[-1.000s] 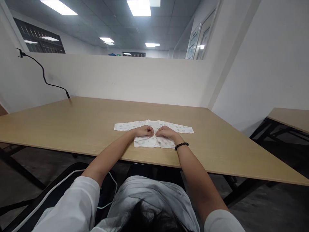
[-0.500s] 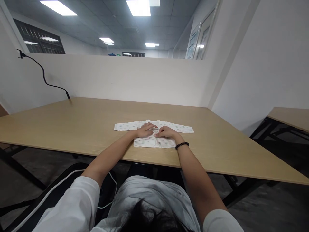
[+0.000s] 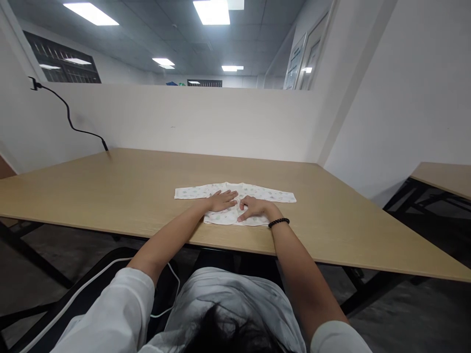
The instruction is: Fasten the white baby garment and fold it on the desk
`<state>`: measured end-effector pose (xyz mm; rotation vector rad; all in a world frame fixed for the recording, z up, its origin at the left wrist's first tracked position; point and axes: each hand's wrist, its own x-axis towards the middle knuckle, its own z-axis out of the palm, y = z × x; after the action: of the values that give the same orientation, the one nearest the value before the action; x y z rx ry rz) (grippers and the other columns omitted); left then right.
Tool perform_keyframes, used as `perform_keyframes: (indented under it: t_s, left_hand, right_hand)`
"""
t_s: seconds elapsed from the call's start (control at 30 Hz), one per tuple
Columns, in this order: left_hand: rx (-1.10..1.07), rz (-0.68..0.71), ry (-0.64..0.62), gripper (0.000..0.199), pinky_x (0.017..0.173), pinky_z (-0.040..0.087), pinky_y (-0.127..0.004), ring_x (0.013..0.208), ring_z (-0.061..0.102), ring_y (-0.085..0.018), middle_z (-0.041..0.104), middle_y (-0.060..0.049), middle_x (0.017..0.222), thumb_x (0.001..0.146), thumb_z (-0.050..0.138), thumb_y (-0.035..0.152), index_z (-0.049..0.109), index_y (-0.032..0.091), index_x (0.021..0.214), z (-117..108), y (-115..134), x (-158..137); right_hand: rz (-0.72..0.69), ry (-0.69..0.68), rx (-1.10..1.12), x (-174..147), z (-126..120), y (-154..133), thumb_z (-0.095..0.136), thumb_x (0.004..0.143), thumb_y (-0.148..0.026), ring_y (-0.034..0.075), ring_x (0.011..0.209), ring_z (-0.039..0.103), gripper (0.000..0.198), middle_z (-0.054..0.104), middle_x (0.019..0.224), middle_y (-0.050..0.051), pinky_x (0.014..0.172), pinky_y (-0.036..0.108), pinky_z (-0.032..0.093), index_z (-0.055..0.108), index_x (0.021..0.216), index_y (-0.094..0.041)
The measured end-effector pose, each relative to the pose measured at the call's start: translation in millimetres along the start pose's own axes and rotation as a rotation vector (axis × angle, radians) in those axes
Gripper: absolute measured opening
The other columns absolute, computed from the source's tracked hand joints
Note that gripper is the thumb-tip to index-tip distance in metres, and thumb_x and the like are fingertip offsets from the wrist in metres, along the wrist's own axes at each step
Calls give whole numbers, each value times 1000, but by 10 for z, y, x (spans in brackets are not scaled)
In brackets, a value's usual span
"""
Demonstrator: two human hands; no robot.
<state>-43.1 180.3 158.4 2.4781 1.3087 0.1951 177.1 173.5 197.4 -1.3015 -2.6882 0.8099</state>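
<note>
A small white long-sleeved baby top (image 3: pixel 226 218) with a faint print lies flat on the table near its front edge, sleeves stretched out to both sides. My left hand (image 3: pixel 222 201) rests palm down on the middle of its front, fingers extended and a little spread. Beside it on the right, my right hand (image 3: pixel 254 208) touches the lower front of the top. Its thumb is stretched away from curled fingers, and nothing shows between them. Both hands cover much of the middle of the top.
The wooden table (image 3: pixel 147 171) runs back to a white partition (image 3: pixel 206 122). A black flexible-arm holder (image 3: pixel 73 128) stands at the back left edge. Another table (image 3: pixel 445 177) is off to the right. A white cable (image 3: pixel 73 296) runs at the lower left.
My left hand has flattened onto the top, its fingers now straighter. The thumb and fingers of my right hand have moved apart from a closed, pinch-like shape. The top lies in the same place.
</note>
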Motion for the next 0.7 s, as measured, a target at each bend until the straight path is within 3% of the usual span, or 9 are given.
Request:
perform_keyframes:
  t_s: [0.17, 0.27, 0.37, 0.5, 0.7]
  left_hand:
    - [55, -25, 24, 75, 120, 6, -54, 154, 6, -30, 11, -11, 166, 98, 31, 62, 14, 23, 160, 9, 0, 9]
    - [57, -28, 10, 73, 120, 5, -54, 154, 7, -29, 14, -12, 166, 98, 31, 59, 17, 21, 159, 0, 20, 9]
    - [58, -40, 1, 71, 120, 5, -54, 154, 7, -29, 16, -12, 165, 97, 34, 55, 20, 21, 159, -11, 45, 11]
    - [70, -71, -4, 76, 119, 6, -57, 153, 8, -33, 16, -12, 165, 94, 40, 56, 20, 23, 159, -22, 76, 15]
    - [82, -108, -9, 77, 119, 7, -58, 153, 8, -34, 15, -14, 165, 95, 37, 57, 17, 18, 159, -39, 132, 9]
  right_hand:
    - [-34, 108, 170, 10, 50, -29, 81, 63, -57, 16, 73, 52, 45, 59, 80, 0, 61, 24, 37, 59, 78, -20]
    - [-143, 143, 274, 29, 95, -55, 81, 63, -51, 12, 64, 47, 42, 54, 69, -3, 57, 23, 34, 56, 71, -19]
    - [-241, 9, 339, 49, 126, -67, 83, 62, -46, 10, 57, 43, 37, 48, 60, -7, 54, 22, 31, 63, 76, -18]
    - [-261, -152, 339, 44, 116, -80, 83, 61, -43, 9, 53, 40, 41, 44, 56, -9, 52, 21, 29, 72, 92, -19]
    - [-238, -226, 294, 13, 67, -114, 79, 62, -39, 9, 56, 40, 29, 52, 58, -6, 52, 21, 29, 73, 78, -17]
